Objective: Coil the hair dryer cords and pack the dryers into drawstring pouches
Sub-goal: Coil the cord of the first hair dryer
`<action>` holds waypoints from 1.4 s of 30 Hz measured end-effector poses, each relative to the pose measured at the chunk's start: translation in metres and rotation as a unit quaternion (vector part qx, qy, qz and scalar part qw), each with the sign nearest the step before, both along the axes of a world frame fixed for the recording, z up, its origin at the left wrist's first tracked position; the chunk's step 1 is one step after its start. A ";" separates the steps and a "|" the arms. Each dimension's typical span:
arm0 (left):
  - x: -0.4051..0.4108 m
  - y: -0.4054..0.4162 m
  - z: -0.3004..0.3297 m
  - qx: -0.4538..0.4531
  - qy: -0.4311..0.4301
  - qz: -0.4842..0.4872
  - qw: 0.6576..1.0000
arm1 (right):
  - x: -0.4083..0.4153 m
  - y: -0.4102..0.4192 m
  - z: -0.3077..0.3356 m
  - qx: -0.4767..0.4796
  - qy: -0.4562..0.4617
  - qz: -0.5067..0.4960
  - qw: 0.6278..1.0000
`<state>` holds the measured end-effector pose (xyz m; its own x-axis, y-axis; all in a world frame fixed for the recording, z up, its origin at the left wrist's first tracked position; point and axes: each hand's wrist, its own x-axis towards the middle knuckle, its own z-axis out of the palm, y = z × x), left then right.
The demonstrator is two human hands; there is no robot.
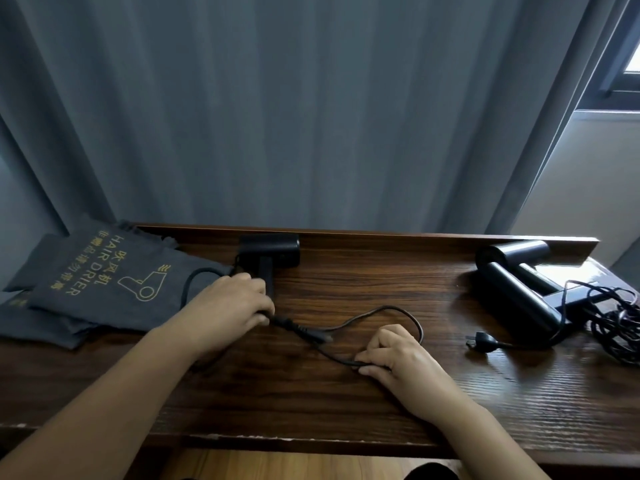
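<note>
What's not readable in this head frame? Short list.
1. Base of the hair dryer handle: hidden under the left hand.
2. Cord inside the right hand: covered by curled fingers.
3. Pouches: left edge cuts the stack, count unclear.
4. Tangled cords at right: edge crops them; strands are too fine to trace.
</note>
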<state>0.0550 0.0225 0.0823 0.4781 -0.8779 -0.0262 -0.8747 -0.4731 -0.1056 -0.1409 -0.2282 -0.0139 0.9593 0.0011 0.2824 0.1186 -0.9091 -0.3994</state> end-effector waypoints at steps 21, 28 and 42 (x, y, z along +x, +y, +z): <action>-0.010 -0.005 0.018 -0.349 0.433 0.278 0.783 | 0.004 0.013 0.030 -0.005 0.059 -0.066 0.996; -0.028 -0.023 0.035 -0.441 0.654 0.234 0.568 | 0.010 0.067 0.067 0.160 -0.026 -0.012 0.987; -0.023 -0.029 0.029 -0.574 0.482 0.244 0.616 | 0.000 -0.003 0.059 0.071 0.122 -0.192 0.971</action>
